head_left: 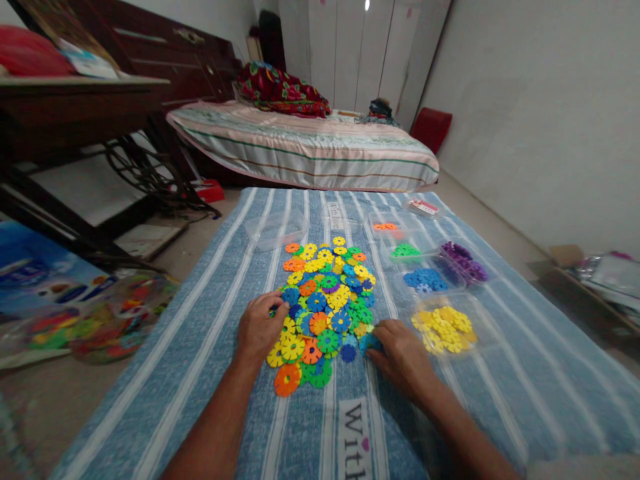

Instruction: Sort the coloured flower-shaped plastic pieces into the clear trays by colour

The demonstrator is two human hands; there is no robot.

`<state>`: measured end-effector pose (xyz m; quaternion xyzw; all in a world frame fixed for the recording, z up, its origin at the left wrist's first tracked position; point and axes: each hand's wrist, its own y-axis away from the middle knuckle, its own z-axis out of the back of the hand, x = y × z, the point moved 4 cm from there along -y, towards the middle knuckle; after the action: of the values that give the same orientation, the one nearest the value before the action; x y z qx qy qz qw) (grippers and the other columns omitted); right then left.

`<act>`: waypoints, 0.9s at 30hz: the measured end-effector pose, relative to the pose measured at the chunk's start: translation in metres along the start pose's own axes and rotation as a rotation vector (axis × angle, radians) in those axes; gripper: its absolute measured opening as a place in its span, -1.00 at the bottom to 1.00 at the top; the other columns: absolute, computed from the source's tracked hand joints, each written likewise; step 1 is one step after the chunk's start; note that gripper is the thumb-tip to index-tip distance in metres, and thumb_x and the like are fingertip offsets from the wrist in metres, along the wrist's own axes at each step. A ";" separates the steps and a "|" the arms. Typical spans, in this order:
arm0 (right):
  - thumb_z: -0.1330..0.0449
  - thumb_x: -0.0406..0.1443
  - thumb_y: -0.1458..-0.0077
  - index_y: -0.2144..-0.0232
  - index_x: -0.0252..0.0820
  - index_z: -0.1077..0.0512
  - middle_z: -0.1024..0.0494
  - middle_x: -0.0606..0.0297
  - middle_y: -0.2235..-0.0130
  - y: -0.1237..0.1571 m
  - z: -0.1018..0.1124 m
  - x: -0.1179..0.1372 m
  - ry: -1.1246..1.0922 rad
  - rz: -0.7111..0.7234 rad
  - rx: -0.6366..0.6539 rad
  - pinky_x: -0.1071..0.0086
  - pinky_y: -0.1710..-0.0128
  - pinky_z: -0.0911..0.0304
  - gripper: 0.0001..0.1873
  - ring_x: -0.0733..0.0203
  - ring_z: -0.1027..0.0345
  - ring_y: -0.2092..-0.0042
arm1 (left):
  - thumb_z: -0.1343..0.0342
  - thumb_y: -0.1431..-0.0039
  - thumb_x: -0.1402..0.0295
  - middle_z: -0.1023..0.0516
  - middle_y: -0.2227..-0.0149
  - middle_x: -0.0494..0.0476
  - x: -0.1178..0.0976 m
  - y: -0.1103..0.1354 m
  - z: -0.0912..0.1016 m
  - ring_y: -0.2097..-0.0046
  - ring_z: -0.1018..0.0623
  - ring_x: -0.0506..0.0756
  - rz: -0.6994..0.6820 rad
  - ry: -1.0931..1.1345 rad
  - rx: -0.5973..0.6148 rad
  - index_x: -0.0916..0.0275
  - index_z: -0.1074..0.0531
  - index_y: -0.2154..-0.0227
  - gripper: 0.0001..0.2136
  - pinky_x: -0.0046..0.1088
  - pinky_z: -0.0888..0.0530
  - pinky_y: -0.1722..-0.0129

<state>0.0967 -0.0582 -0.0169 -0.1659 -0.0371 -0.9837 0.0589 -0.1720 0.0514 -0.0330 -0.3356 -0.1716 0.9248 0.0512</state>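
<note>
A mixed pile of notched plastic discs (320, 313) in yellow, orange, green, blue and a little purple lies on the striped cloth. My left hand (263, 327) is at the pile's left edge, its thumb and fingers closed together. A dark blue-green bit shows by those fingers, too hidden to make out. On the right edge of the pile, my right hand (403, 350) pinches a blue notched disc (369, 343) between thumb and fingers. Just right of that hand, a clear tray (483, 327) contains yellow discs (447, 327).
Behind it stand clear trays with blue discs (425, 280), purple discs (463, 262), green discs (405, 251) and orange discs (386, 227). A clear container (277, 230) sits at the back left. Beyond the table is a bed (310, 150); a sewing-machine table (75, 100) stands left.
</note>
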 end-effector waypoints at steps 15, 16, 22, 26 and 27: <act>-0.19 -0.33 -0.13 0.25 -0.20 -0.46 -0.50 0.18 0.18 -0.003 -0.005 0.002 -0.088 0.036 -0.073 0.31 0.12 -0.21 -0.90 0.10 -0.33 0.10 | -0.03 -0.06 0.24 -0.62 0.14 0.13 -0.004 0.001 0.001 0.05 -0.56 0.17 0.003 -0.015 0.012 0.14 -0.44 0.53 -0.83 -0.25 -0.43 -0.06; -0.18 -0.34 -0.14 0.25 -0.20 -0.46 -0.50 0.18 0.18 -0.004 -0.005 0.002 -0.098 0.044 -0.075 0.32 0.12 -0.21 -0.90 0.10 -0.33 0.10 | -0.03 -0.06 0.25 -0.62 0.14 0.13 -0.004 0.001 0.001 0.05 -0.56 0.17 0.000 -0.014 0.010 0.14 -0.44 0.53 -0.84 -0.25 -0.43 -0.06; -0.15 -0.36 -0.14 0.23 -0.19 -0.47 -0.51 0.18 0.18 -0.016 -0.003 0.003 -0.106 0.084 -0.078 0.37 0.14 -0.21 -0.86 0.13 -0.35 0.11 | -0.03 -0.07 0.24 -0.62 0.15 0.15 -0.003 0.004 0.000 0.05 -0.55 0.16 -0.001 -0.010 -0.002 0.15 -0.44 0.52 -0.83 -0.25 -0.42 -0.07; -0.14 -0.34 -0.15 0.19 -0.16 -0.46 -0.52 0.20 0.17 -0.028 -0.005 -0.001 -0.117 0.136 -0.087 0.39 0.15 -0.20 -0.84 0.15 -0.36 0.10 | -0.03 -0.07 0.24 -0.63 0.16 0.13 -0.002 0.005 0.000 0.06 -0.55 0.15 -0.002 -0.008 -0.016 0.15 -0.45 0.52 -0.83 -0.26 -0.44 -0.05; -0.15 -0.34 -0.14 0.19 -0.16 -0.46 -0.52 0.20 0.17 -0.032 -0.007 -0.003 -0.127 0.148 -0.101 0.38 0.15 -0.21 -0.83 0.15 -0.36 0.10 | -0.03 -0.07 0.24 -0.63 0.16 0.13 -0.002 0.005 0.000 0.07 -0.55 0.15 -0.008 -0.007 -0.021 0.15 -0.45 0.52 -0.83 -0.26 -0.44 -0.04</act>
<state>0.0930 -0.0267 -0.0259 -0.2329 0.0213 -0.9647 0.1207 -0.1705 0.0461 -0.0343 -0.3321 -0.1826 0.9240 0.0506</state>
